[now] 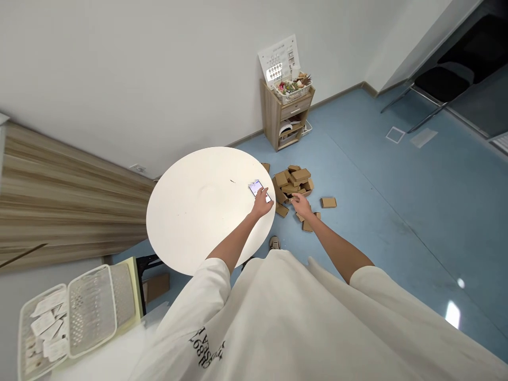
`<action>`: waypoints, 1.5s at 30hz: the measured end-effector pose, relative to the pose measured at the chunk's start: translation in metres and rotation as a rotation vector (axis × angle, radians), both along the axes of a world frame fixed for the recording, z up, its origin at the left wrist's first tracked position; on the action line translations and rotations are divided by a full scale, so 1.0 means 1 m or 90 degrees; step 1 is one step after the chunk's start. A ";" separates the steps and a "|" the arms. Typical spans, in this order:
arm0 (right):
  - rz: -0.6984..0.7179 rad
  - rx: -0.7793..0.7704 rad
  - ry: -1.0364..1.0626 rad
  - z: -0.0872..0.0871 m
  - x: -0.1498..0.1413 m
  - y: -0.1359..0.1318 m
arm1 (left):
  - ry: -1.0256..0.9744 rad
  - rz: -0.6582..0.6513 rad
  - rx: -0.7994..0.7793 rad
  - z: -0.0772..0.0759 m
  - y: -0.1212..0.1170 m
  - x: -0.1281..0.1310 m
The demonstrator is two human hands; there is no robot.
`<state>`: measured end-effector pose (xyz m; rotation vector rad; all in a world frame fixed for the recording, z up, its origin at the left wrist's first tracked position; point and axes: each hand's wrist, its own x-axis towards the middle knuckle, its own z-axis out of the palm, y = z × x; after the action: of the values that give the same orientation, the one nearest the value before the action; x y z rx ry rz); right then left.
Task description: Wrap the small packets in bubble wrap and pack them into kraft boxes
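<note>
My left hand (261, 204) is palm down over a smartphone (256, 187) near the right edge of a round white table (198, 211). Its fingers are spread across the lit screen, and the thumb points to the right. Part of the phone shows between finger and thumb. Beyond the table edge, my right hand (302, 205) hangs in front of a pile of small brown cardboard boxes (300, 175). Its fingers point left, a little bent and apart, with nothing visible in them. Whether it touches a box is hard to make out.
A single cardboard box (328, 202) lies on the blue floor, right of the pile. Behind stands a wooden cabinet (272, 114) bearing a full white basket (293, 95). White plastic baskets (92, 312) are at lower left. A black chair (442, 84) stands at upper right.
</note>
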<state>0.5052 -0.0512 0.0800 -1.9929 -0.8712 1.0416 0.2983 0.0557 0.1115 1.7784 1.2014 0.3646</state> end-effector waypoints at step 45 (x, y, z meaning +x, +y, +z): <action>0.648 0.075 -0.014 0.026 -0.612 0.010 | -0.013 0.557 0.021 -0.002 -0.195 -0.604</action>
<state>-0.1071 -0.0409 0.1062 -1.4114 -1.9966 1.4278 -0.3052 -0.1390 0.1095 1.1758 1.9226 0.8956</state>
